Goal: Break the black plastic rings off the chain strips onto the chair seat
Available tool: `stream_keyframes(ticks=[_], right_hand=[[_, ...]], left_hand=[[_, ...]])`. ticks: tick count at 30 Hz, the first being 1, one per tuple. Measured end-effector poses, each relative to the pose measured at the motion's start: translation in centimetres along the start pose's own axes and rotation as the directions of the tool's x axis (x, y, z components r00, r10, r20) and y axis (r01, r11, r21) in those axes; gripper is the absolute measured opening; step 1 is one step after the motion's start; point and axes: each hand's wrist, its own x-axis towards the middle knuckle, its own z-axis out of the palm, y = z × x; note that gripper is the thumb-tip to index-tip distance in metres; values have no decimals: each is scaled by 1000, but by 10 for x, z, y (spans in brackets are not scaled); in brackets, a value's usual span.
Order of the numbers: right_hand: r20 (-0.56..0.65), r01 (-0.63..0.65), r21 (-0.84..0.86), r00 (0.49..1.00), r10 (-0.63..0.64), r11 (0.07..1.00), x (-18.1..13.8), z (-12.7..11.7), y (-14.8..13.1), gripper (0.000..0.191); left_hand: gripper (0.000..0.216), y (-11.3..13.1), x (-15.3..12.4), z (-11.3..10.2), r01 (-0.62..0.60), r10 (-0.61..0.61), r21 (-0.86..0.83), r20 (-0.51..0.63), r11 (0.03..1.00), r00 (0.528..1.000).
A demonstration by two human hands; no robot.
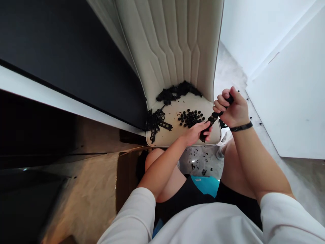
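Both my hands hold one long black plastic strip (213, 118) over the front right corner of a cream chair seat (175, 135). My left hand (196, 132) is closed round its lower end. My right hand (232, 108), with a black band at the wrist, is closed round its upper end. On the seat lies a heap of several small black round parts (191, 118), close to my left hand. More black strips and scraps (156, 122) lie at the seat's left edge, and a black pile (177, 90) sits against the backrest.
The chair's cream padded backrest (167, 44) rises ahead. A dark cabinet with a white ledge (63, 98) stands at the left. White panels (291, 84) lean at the right. Small black bits (200, 162) litter the grey floor between my knees. A cardboard surface (88, 189) lies lower left.
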Motion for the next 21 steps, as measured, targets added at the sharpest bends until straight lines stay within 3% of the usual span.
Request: stream_keyframes(ticks=[3,5,11,21], right_hand=[[-66,-46,45,997,49,998,3,-30,6,56],[-124,-67,71,989,76,995,7,-48,9,58],[-279,-68,113,955,97,991,16,-82,-3,57],[-432,-28,128,898,81,991,19,-107,-23,61]], left_hand=[[51,-9,4,5,13,2,106,-140,994,990],[52,-15,7,8,40,-8,186,-173,982,985],[50,-28,8,19,35,19,323,-162,946,987],[53,-28,3,34,58,27,467,-174,882,984]])
